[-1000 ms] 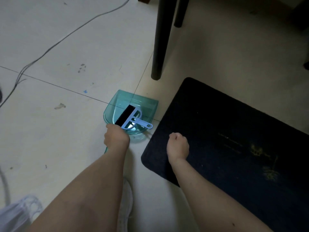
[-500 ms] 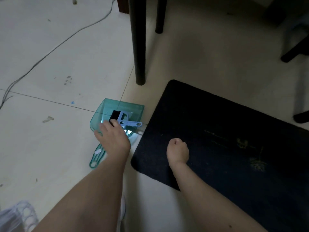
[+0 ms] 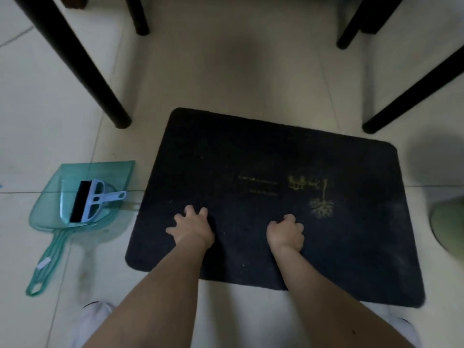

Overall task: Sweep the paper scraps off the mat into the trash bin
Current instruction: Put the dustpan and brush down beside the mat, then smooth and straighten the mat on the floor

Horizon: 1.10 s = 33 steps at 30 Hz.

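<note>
A dark mat with a faint gold print lies on the tiled floor in front of me. No paper scraps show on it. My left hand rests over the mat's near left part, fingers spread and curled, holding nothing. My right hand is over the mat's near middle, fingers curled into a loose fist. Left of the mat a teal see-through dustpan lies on the floor with a small blue brush inside it, untouched by either hand. No trash bin is clearly visible.
Black furniture legs stand beyond the mat at left and at right. A pale green object sits at the right edge. My white shoes are at the bottom, near the mat's front edge.
My left hand let go of the dustpan handle and moved right onto the mat. My view swung right, so the whole mat is centred now. My right hand stayed on the mat.
</note>
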Each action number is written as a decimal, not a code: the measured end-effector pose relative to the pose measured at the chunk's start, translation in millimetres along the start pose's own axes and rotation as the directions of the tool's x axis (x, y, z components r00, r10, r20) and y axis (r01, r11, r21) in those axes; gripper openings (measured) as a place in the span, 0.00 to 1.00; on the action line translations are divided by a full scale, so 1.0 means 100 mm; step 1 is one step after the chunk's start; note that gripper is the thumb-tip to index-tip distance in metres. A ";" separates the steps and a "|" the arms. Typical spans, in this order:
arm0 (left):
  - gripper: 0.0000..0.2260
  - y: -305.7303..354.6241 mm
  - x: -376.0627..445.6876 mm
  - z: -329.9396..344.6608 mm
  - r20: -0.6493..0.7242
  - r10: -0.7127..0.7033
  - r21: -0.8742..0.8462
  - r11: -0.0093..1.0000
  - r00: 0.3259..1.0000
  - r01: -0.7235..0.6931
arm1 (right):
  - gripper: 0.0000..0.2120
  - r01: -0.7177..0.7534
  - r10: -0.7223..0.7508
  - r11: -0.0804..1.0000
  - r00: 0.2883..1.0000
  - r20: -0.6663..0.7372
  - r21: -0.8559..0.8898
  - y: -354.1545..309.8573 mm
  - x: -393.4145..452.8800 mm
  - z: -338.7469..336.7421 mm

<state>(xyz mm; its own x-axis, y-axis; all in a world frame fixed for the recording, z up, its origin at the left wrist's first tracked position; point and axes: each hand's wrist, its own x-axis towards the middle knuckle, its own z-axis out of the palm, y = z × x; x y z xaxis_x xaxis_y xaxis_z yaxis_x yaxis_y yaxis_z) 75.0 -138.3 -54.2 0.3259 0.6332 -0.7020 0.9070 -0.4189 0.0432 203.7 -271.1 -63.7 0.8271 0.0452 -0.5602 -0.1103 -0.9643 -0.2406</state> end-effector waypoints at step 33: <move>0.46 0.12 0.05 0.57 0.192 -0.338 -0.175 0.912 0.921 0.371 | 0.28 -0.274 0.273 0.961 0.962 0.027 0.043 0.89 0.62 -0.29</move>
<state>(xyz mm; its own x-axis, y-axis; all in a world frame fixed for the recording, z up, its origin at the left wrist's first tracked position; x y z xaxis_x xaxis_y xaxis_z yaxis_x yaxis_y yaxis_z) 72.4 -177.7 -97.5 -0.0575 0.6004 -0.7976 0.9947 -0.0333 -0.0968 261.0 -362.0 -97.2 0.7501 -0.2131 -0.6260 -0.3566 -0.9276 -0.1115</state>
